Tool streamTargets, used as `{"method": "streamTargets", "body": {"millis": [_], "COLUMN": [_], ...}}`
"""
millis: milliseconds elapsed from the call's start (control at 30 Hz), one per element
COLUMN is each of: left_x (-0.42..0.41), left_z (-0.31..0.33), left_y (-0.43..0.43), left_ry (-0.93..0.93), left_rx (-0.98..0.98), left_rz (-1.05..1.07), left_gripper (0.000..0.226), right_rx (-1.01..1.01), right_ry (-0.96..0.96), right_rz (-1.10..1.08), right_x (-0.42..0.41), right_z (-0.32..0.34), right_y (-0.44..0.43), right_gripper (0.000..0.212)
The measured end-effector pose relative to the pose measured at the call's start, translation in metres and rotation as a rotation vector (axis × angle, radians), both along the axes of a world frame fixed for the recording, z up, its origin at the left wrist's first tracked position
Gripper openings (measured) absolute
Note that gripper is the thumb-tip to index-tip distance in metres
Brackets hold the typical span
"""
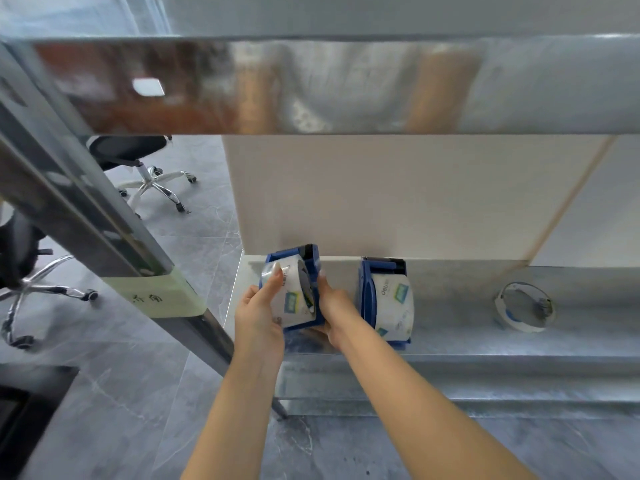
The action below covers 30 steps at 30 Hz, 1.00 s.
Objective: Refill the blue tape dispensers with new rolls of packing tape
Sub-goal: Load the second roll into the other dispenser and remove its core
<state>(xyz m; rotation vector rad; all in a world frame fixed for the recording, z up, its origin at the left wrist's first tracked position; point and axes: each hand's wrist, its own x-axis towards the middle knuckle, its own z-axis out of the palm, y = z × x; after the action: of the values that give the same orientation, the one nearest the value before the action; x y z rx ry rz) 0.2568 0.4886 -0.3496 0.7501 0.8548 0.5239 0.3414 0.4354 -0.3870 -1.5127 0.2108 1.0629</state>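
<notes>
Steadying a blue dispenser (313, 271) at lower centre of the frame, the right hand (334, 306) clamped its side while left-hand fingers (273, 284) pressed a new tape roll (294, 296) in, apparently seating it.

Both forearms are bare up to the lower frame edge; no sleeve is visible. The left hand (258, 315) and the right hand (334, 308) wear no gloves. The fingernails (277, 270) are long and have a pale polish.
</notes>
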Motion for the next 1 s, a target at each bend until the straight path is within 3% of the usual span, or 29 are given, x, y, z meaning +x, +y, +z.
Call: {"method": "streamTargets", "body": {"millis": [100,233,367,533,667,767,867,1000], "left_x": [0.008,0.014,0.010,0.002,-0.002,-0.001,0.017,0.057], "left_z": [-0.004,-0.006,-0.011,-0.012,-0.009,0.002,0.026,0.061], "left_y": [-0.001,-0.004,-0.012,-0.018,-0.015,-0.017,-0.026,-0.048], "left_ry": [0.112,0.146,0.179,0.330,0.440,0.439,0.410,0.189], "left_rx": [0.009,0.045,0.121,0.388,0.438,0.537,0.700,0.675], "left_rz": [0.030,0.009,-0.016,-0.091,-0.157,-0.162,-0.131,-0.184], "left_gripper": [0.034,0.038,0.029,0.034,0.081,0.104,0.081,0.055], "right_rx": [-0.026,-0.143,-0.252,-0.353,-0.289,-0.102,0.033,0.079], "right_ry": [0.017,-0.050,-0.130,-0.223,-0.458,-0.452,-0.390,-0.424], "right_rz": [0.003,0.014,0.263,0.554,0.606,0.480,0.334,0.143], "right_x": [-0.002,-0.004,-0.009,-0.014,-0.007,0.009,0.029,0.053], "right_z": [-0.007,-0.011,-0.001,0.036,0.078,0.110,0.125,0.129], "right_y": [-0.003,-0.006,-0.019,-0.045,-0.066,-0.080,-0.090,-0.110], "right_gripper": [0.042,0.028,0.054,0.063,0.055,0.046,0.039,0.035]}}
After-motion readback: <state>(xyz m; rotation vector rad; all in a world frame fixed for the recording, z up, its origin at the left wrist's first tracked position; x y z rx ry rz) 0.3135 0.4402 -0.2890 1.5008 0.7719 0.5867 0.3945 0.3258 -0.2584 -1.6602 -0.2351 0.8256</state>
